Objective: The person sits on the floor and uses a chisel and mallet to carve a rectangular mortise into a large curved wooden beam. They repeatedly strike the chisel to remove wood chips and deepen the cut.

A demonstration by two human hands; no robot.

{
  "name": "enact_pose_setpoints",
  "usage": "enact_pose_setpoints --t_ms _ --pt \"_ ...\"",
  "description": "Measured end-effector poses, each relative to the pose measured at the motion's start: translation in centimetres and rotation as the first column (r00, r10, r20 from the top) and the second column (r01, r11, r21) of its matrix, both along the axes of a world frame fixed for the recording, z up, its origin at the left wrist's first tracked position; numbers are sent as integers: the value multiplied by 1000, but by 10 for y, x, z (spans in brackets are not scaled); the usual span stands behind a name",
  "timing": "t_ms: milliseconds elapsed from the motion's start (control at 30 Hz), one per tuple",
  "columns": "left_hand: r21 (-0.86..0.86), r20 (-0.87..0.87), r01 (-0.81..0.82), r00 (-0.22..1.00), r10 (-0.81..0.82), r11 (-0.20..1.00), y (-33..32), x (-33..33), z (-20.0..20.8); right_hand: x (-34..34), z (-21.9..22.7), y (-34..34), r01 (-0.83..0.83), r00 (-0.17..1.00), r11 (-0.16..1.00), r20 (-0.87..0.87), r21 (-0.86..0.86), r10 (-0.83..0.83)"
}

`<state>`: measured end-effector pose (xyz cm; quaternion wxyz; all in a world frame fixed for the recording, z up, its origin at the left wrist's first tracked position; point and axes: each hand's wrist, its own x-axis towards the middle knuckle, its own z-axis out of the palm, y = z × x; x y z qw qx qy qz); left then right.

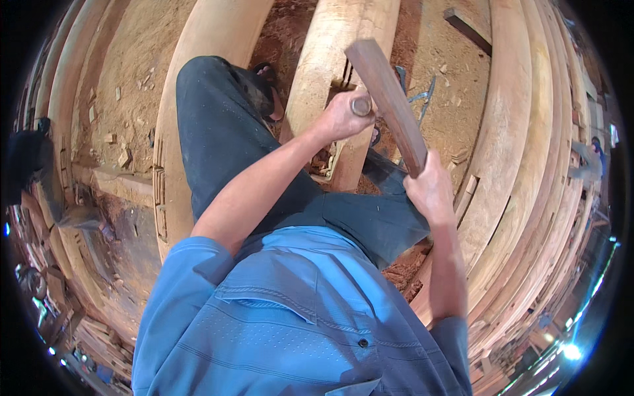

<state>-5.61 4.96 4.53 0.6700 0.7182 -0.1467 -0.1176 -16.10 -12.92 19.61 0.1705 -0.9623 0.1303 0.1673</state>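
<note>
My left hand (pixel 342 119) is closed round a chisel (pixel 360 106), whose round handle end faces up; its blade is hidden below the fist. It stands over a mortise cut in a pale round timber (pixel 347 33) between my legs. My right hand (pixel 432 190) grips the lower end of a flat, dark wooden club (pixel 391 99). The club slants up and to the left, its far end raised above the timber just beyond the chisel. From this view I cannot tell whether the club touches the chisel.
Under my left leg runs another thick timber (pixel 221 33). More long timbers (pixel 508 132) lie side by side on the right. A blue metal tool (pixel 426 99) and a dark wood block (pixel 467 30) rest among sawdust and chips. Another person's leg (pixel 39 165) shows at the far left.
</note>
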Motion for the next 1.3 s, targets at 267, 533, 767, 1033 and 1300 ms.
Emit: enact_pose_setpoints --t_ms 267,533,767,1033,1300 --pt "-304 -349 -438 878 328 846 70 16 -17 -47 -12 7 358 920 920 -230 159 -318" --pt "-83 -122 -131 985 121 988 22 -1 41 -55 9 -11 339 940 917 -24 208 -342" --pt "88 37 -19 999 16 996 8 -9 33 -49 37 -8 333 920 885 96 325 -381" --pt "-73 -79 -38 996 33 997 15 -13 37 -40 45 -1 76 879 942 424 326 -218" --pt "-41 64 -61 996 63 997 3 -18 30 -34 30 7 61 994 997 90 38 -64"
